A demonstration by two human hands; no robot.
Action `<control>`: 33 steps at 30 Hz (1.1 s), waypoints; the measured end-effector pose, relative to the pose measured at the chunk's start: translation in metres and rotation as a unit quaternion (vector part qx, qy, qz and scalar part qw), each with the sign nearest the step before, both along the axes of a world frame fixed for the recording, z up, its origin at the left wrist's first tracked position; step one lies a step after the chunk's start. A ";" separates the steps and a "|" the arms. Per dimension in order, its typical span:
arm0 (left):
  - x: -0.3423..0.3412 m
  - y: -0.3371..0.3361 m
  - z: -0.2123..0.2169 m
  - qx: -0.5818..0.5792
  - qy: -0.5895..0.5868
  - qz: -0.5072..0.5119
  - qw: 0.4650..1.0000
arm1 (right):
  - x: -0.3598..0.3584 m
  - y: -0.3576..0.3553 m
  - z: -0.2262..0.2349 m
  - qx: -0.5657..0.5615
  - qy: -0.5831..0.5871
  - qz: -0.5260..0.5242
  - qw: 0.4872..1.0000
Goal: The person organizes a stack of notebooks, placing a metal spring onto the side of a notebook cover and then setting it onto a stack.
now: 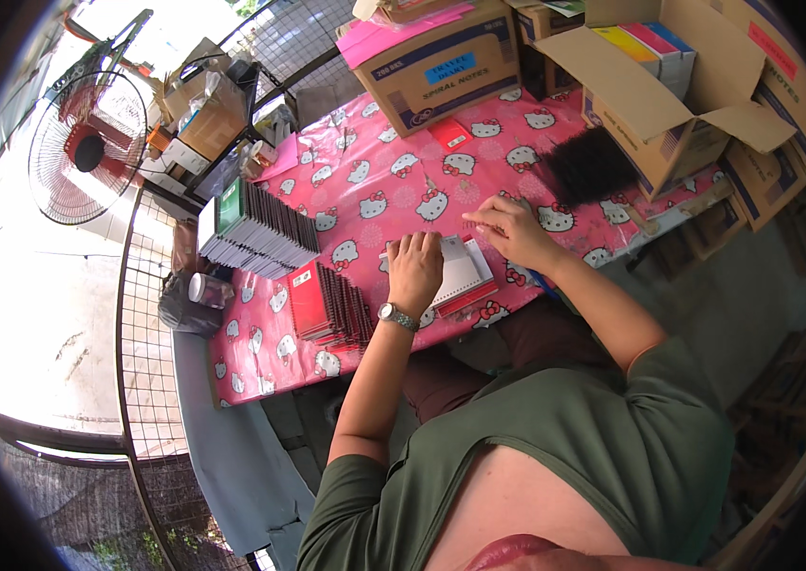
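Observation:
My left hand (414,268), with a watch on its wrist, lies flat on an open spiral notebook (461,270) with white pages and a red cover, pressing it onto the pink patterned tablecloth (393,181). Just beyond the notebook's far edge, my right hand (509,228) hovers with its fingers pinched together; whether it holds something small I cannot tell. To the left of my left hand stands a row of red-covered notebooks (328,303). Further left lies a longer row of notebooks with green and white covers (250,228).
Cardboard boxes (441,67) stand at the table's far edge; an open one (655,90) at the right holds coloured paper packs. A black brush-like tuft (588,164) lies near it. A red fan (89,147) stands at the left behind a wire grid (141,314).

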State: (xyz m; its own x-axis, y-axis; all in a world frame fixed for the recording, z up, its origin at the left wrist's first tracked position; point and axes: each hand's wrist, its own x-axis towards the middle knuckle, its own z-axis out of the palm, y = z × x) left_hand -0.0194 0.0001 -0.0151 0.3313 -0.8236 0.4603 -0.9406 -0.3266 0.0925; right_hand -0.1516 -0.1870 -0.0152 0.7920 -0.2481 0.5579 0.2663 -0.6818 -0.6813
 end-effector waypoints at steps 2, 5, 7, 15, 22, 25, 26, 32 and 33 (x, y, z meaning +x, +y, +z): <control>-0.002 0.007 -0.003 -0.006 -0.015 0.011 1.000 | -0.007 0.005 0.006 -0.101 0.001 -0.039 0.994; -0.002 0.012 -0.005 -0.021 -0.041 0.029 0.999 | -0.019 0.026 -0.009 -0.241 0.025 0.017 0.970; -0.002 0.011 -0.001 -0.029 -0.032 0.030 0.999 | -0.025 0.043 -0.031 -0.282 0.043 0.044 0.957; -0.007 0.011 0.043 -0.018 0.015 0.005 1.000 | 0.001 0.043 0.005 -0.198 -0.059 -0.021 0.978; -0.009 0.007 0.001 0.020 -0.024 0.040 0.999 | 0.002 0.051 -0.012 -0.059 -0.055 -0.120 0.989; -0.005 0.002 -0.003 0.025 -0.034 0.047 0.998 | -0.012 0.053 -0.031 0.031 0.015 -0.135 0.990; -0.005 -0.003 -0.003 0.024 -0.032 0.045 0.998 | -0.014 0.059 -0.039 0.036 0.033 -0.121 0.992; -0.008 0.003 -0.010 0.013 -0.044 0.051 0.998 | -0.015 0.057 -0.012 0.030 0.161 0.019 0.986; -0.009 0.002 -0.008 0.014 -0.042 0.049 0.998 | -0.014 0.042 -0.013 0.001 0.136 0.023 0.991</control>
